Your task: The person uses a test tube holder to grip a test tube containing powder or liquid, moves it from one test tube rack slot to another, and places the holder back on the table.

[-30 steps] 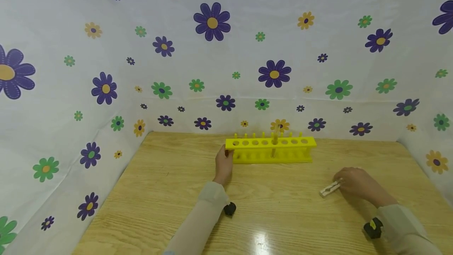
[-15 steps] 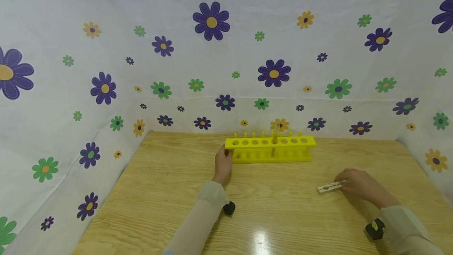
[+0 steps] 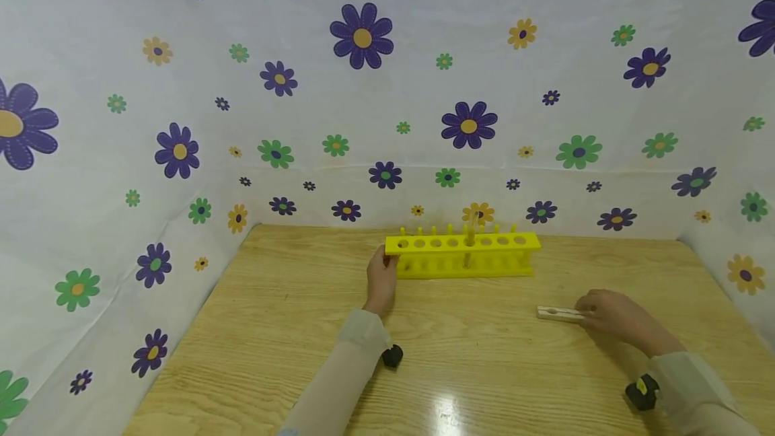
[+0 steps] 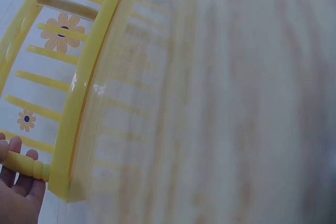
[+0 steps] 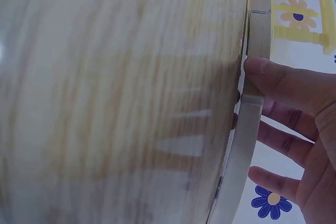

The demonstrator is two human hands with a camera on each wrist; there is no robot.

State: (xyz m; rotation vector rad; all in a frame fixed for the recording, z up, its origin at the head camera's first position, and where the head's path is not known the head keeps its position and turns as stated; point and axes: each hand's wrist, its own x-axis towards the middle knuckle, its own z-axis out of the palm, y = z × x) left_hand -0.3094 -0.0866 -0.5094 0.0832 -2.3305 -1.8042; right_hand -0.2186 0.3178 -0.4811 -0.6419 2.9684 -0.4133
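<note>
At the left end of a yellow test tube rack (image 3: 530, 245), my left hand (image 3: 381, 286) grips the end post (image 4: 23, 165), fingers wrapped around it in the left wrist view. One glass test tube (image 3: 470, 237) stands upright in a hole near the rack's middle. Off to the right, my right hand (image 3: 614, 315) pinches a pale wooden test tube holder (image 3: 558, 314). The holder lies close over the tabletop, its free end pointing left. In the right wrist view the thumb (image 5: 283, 82) presses on the holder's side, with the other fingers behind it.
The wooden table (image 3: 472, 362) meets a flower-patterned white cloth (image 3: 418, 86) behind the rack and along both sides. Black wrist devices (image 3: 642, 392) sit under both cuffs, close to the tabletop.
The test tube holder has turned in my right hand, its free end swinging from lower left to straight left, slightly nearer the rack. My left hand and the rack stay where they were.
</note>
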